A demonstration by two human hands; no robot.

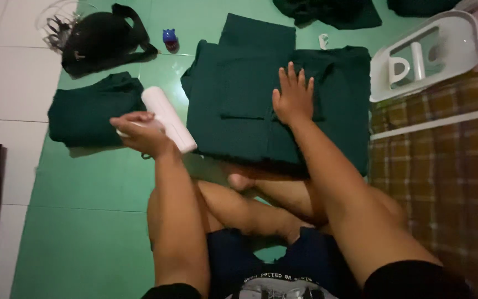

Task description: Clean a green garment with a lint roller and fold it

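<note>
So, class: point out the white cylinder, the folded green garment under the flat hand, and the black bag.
white cylinder point(168, 119), head view, mid-body.
folded green garment point(239, 94), head view, upper panel.
black bag point(98, 41), head view, centre.

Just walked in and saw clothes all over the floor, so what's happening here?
A person sits cross-legged on the green floor. Their right hand lies flat on a dark green garment spread before them, while the left hand holds a white cylinder. A folded green garment lies to the left.

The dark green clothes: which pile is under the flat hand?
The big middle pile, pressed by the right hand; the smaller folded pile lies untouched further left.
</note>
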